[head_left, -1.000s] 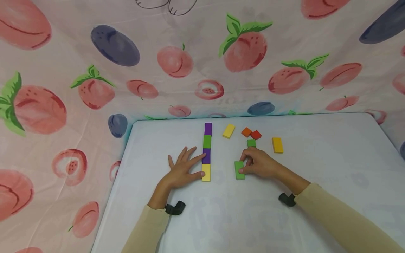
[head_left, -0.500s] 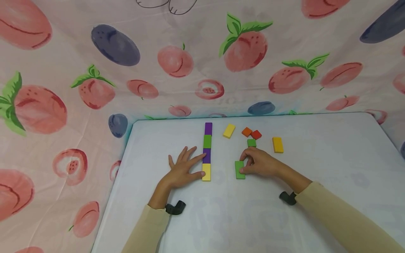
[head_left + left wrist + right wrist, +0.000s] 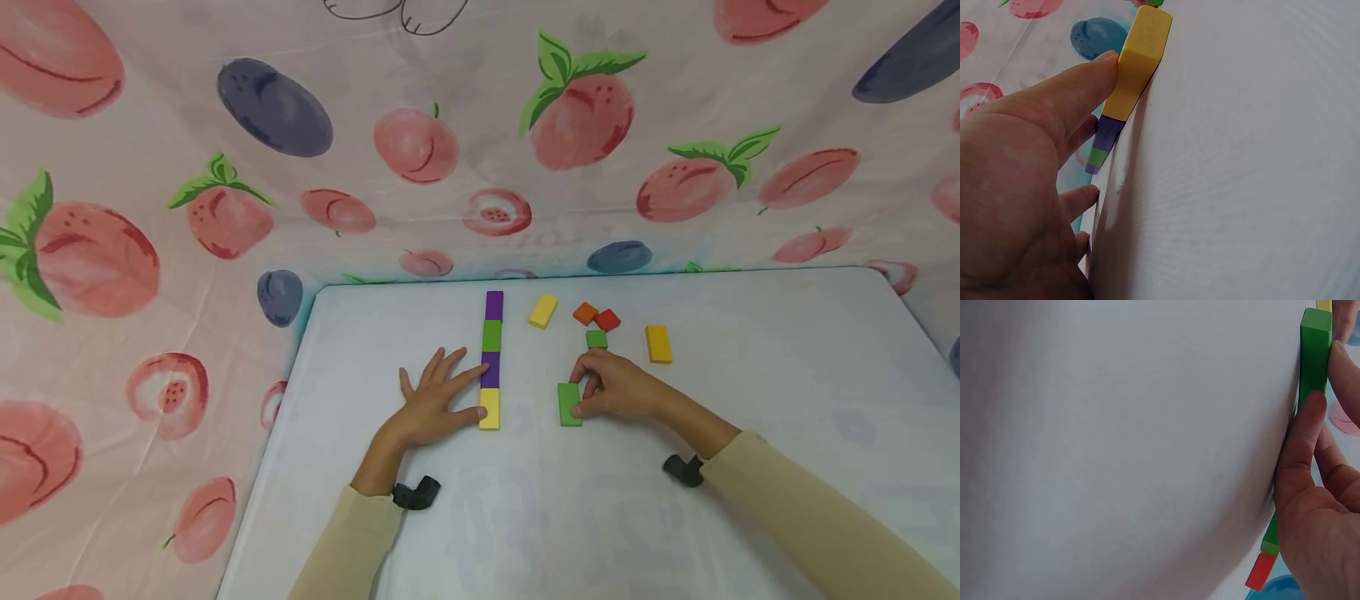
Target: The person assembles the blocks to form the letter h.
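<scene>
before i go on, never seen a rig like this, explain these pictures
No machine here: a person's bare left hand and right hand. The wide picture comes from a head-worn camera, the close ones from wrist cameras. On the white table, a line runs: yellow block, purple block, green block, second purple block. The left thumb touches the yellow block; the right hand pinches a second green block. Nearby lie two more yellow blocks, an orange block, a red block and a third green block.

Looks like draped tabletop booth; cannot tell whether in home or studio. Hung with fruit-print cloth (image 3: 480,83) behind and on both sides of white table (image 3: 787,358).
</scene>
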Demonstrator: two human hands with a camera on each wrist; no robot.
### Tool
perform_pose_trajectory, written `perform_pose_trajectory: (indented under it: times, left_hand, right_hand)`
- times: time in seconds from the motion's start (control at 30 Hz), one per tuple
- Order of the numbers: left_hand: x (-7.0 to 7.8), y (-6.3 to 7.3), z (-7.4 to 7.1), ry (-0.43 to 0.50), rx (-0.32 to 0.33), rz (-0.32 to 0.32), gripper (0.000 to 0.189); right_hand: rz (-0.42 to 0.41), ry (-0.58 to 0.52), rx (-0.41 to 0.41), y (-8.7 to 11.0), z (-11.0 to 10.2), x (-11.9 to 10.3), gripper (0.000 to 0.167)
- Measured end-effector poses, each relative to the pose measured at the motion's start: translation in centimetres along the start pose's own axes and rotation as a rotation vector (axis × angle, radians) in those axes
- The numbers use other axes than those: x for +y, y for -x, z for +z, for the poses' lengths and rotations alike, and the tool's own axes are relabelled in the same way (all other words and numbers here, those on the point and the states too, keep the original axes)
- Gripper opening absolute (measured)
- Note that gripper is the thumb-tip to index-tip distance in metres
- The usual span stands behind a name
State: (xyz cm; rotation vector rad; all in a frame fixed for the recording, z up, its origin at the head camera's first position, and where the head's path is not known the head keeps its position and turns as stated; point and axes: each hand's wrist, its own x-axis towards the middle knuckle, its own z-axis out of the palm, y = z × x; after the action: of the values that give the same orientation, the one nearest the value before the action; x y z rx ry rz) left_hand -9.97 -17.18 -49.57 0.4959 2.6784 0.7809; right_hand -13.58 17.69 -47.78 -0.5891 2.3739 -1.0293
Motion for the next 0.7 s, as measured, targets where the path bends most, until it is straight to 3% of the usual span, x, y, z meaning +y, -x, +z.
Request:
perform_pose_trajectory:
  times: [0.7]
  left_hand:
    - [0.19,-0.02,-0.06,-0.008,-0.021,-0.025,0.07]
  right_hand:
    - [-0.035,0.011,0.009,0.05,0.18,0.28,0.04]
